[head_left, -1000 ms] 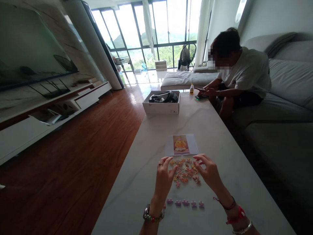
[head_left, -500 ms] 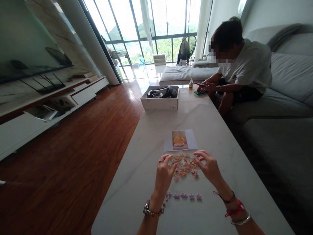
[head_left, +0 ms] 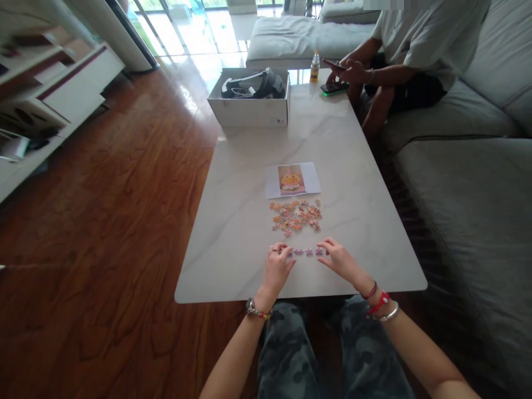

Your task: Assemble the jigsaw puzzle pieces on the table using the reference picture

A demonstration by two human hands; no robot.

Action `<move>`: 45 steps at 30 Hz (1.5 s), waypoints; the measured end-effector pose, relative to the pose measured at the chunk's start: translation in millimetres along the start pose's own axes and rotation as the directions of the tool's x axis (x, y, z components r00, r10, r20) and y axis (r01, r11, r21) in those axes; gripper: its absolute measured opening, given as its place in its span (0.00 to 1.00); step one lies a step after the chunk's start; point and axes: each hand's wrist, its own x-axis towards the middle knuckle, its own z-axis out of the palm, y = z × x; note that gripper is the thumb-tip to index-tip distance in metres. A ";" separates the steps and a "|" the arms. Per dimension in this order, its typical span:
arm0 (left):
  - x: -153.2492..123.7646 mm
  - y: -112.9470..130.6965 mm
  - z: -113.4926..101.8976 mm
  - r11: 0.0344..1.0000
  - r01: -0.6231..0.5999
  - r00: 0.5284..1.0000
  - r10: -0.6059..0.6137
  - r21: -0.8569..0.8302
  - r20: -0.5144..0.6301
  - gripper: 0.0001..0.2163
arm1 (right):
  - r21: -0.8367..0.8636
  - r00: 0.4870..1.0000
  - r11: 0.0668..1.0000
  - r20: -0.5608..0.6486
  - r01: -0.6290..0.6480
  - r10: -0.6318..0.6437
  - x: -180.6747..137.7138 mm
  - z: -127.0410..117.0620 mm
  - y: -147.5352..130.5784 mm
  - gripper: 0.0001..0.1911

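A short row of purple jigsaw puzzle pieces (head_left: 308, 251) lies on the table in front of me. My left hand (head_left: 276, 269) is at the row's left end, thumb and fingers apart, its fingertips over or touching the end piece. At the other end, my right hand (head_left: 339, 260) is open, with thumb and fingers spread around the last pieces and partly hiding them. Beyond the row lies a loose heap of orange and pink puzzle pieces (head_left: 296, 215). Just past the heap is a paper sheet (head_left: 312, 176) printed with a picture of a yellow figure.
On the marble-patterned table (head_left: 233, 221), a white box (head_left: 249, 112) holds a black headset-like device (head_left: 253, 84). A small bottle (head_left: 315, 67) and a phone (head_left: 334, 88) are at the far end. Another person (head_left: 432, 50) sits on the grey sofa (head_left: 465, 166), holding a phone.
Both my hands have drawn back from beside the heap to the two ends of the purple row. The view has tilted down, bringing the table's near edge and my legs into sight.
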 end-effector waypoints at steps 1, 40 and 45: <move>-1.4 -0.8 1.9 1.000 0.003 1.000 -0.003 0.014 -0.004 0.14 | -0.016 1.000 1.000 -0.011 -0.010 0.010 0.1 4.8 1.1 0.15; 16.0 6.6 2.2 0.998 0.028 0.999 -0.030 0.061 0.024 0.05 | -0.207 0.990 0.970 0.081 0.131 -0.116 36.2 25.3 -24.8 0.05; 17.5 5.9 -1.2 0.999 0.025 1.000 -0.025 0.024 0.009 0.07 | -0.064 0.993 0.992 0.043 0.109 -0.106 35.2 18.9 -17.3 0.08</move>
